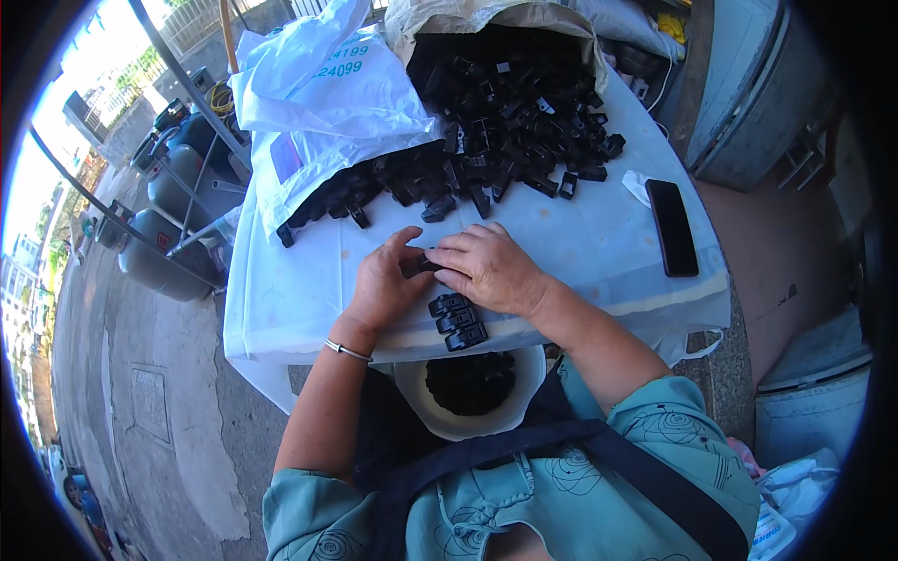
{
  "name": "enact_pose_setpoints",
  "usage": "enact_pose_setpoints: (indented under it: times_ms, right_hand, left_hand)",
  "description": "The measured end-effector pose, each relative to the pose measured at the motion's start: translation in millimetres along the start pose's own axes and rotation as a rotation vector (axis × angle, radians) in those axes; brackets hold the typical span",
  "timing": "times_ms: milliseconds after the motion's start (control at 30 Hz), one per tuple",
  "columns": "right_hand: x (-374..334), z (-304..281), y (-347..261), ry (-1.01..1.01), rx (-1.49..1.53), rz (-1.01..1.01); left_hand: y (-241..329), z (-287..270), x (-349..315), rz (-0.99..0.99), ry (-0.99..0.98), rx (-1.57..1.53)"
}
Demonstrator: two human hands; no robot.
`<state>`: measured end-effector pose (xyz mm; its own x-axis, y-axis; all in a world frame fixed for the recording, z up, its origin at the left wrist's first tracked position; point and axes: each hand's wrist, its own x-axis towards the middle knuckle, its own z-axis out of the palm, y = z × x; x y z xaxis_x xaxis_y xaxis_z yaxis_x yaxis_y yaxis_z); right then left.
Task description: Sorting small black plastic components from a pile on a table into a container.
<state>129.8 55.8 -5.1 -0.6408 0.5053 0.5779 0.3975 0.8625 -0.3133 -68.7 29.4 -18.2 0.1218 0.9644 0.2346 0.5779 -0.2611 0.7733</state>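
Note:
Between my two hands is a small black plastic part [427, 265], mostly covered by fingers. My left hand [385, 276] closes on it from the left, thumb and forefinger curled around it. My right hand [491, 269] pinches it from the right. Just below the hands, near the table's front edge, several similar black parts [458, 323] lie lined up in a short row. Farther back, a large heap of loose black plastic parts [496, 122] spreads out of a white sack [327, 103] and a beige sack [496, 14].
A white cloth covers the table [561, 234]. A black phone [672, 229] lies at its right side, by a crumpled white tissue [636, 185]. On my lap rests a pale bowl [412, 397] holding a dark mass of parts. Grey gas cylinders [161, 257] stand left of the table.

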Motion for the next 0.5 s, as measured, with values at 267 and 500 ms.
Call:
enact_pose_setpoints:
  times_ms: [267,500]
  right_hand:
    - [1.5,10.7,-0.8,0.037,0.03,0.015]
    - [-1.3,1.0,-3.8,-0.021,0.086,0.1]
  left_hand:
    - [10.0,-3.2,-0.6,-0.046,-0.03,0.038]
    - [0.8,-35.1,11.0,-0.027,0.22,0.328]
